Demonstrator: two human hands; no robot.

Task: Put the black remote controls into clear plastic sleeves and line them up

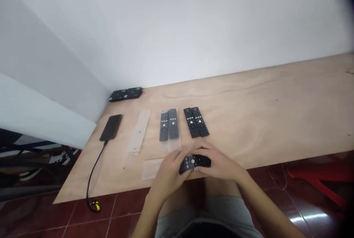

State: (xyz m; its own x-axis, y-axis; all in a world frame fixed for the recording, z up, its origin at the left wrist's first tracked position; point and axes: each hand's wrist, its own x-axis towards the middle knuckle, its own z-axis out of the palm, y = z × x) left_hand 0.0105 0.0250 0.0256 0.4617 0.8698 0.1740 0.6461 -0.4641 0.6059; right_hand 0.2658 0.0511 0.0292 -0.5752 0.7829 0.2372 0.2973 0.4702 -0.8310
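Note:
Near the table's front edge, a black remote control [193, 161] lies sideways between my two hands. My left hand [173, 169] is closed around its left end, and my right hand [214, 161] grips the right end from above and below. Just beyond my hands, two bare black remotes [196, 121] lie side by side. Left of those are two remotes in clear plastic sleeves [169, 124]. An empty-looking plastic sleeve [151, 168] rests flat beside my left hand, its right part hidden behind that hand.
A stack of clear sleeves [139, 133] lies on the wooden table [262, 120]. Farther left is a phone [111, 127] with a black cable [94, 168] hanging over the edge. Two black boxes [125, 94] sit in the back corner by the wall. A red stool [315, 175] stands at right.

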